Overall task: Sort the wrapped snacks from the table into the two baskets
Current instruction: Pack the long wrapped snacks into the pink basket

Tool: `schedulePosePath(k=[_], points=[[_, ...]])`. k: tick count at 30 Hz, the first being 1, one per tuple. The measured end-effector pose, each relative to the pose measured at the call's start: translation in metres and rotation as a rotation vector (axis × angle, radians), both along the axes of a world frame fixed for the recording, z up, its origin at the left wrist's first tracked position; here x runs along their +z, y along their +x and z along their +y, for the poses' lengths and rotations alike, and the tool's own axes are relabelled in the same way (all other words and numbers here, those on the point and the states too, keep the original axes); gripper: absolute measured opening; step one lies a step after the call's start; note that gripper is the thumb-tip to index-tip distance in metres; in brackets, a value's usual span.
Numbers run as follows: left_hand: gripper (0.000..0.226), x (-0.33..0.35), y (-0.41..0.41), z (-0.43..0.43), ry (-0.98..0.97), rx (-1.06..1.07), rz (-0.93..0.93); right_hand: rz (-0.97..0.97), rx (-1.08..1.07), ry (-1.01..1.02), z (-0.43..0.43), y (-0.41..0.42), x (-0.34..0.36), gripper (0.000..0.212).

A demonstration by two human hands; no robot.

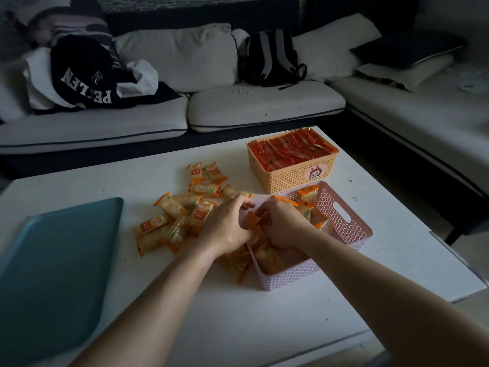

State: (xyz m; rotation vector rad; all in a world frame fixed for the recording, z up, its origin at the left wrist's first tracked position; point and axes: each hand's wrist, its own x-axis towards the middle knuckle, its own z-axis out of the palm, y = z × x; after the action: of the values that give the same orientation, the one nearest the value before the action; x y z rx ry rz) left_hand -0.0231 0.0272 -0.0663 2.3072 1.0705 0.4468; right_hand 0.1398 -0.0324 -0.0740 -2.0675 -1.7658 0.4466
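the left hand (227,226) and right hand (284,225) meet over the pink basket's (344,226) left rim and cover it. both curl on crumpled snacks (253,221), fingertips buried, so which hand pinches which wrapper is unclear. left of the basket, more snacks are partly hidden under the left wrist, their print too small to read. far left, a tray (53,260) is cut by the edge.

Both hands (227,225) clutching wrapped snacks (254,221) (orange), at pink basket (291,276)
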Motion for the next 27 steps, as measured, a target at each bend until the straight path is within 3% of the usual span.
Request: schedulePosePath(k=[2, 5, 11, 22, 25, 27], points=[[0.064, 0.002, -0.002, 0.002, -0.047, -0.068, -0.001, -0.059, -0.015, -0.013, 0.0, -0.001, -0.003, 0.018], [0.039, 0.001, 0.001, 0.002, -0.024, -0.113, 0.099, -0.157, -0.023, -0.067, -0.001, -0.002, -0.006, 0.021], [0.038, 0.003, 0.008, -0.001, 0.141, 0.034, 0.095, -0.319, 0.234, -0.326, -0.015, -0.012, 0.0, 0.036], [0.034, -0.004, 0.008, -0.002, 0.172, 0.122, 0.103, -0.339, 0.273, -0.417, -0.017, -0.003, 0.015, 0.038], [0.039, -0.005, 0.009, -0.002, 0.143, 0.133, 0.1, -0.156, 0.127, -0.248, -0.016, 0.011, 0.021, 0.009], [0.045, -0.004, 0.009, -0.001, 0.119, 0.134, 0.109, 0.032, -0.032, -0.083, -0.016, 0.016, 0.027, 0.012]])
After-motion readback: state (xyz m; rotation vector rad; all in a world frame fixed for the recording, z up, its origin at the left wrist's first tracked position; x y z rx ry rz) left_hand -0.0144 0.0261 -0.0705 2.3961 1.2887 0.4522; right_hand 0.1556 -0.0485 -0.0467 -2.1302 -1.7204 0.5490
